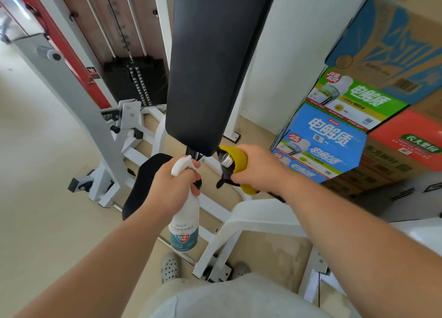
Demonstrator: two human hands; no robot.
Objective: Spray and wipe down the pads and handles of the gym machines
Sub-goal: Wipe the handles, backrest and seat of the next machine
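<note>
My left hand (174,188), grip clamped on spray bottle (184,229), label "99.9", upright, nozzle toward back pad (212,61). My right hand (257,168), grip clamped on yellow cloth (239,161) over a handle.

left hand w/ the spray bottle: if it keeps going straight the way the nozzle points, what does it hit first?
Most likely the lower end of the black back pad. The left hand holds the spray bottle with its nozzle aimed up at the pad's bottom edge, seemingly close; depth is unclear from one view.
</note>
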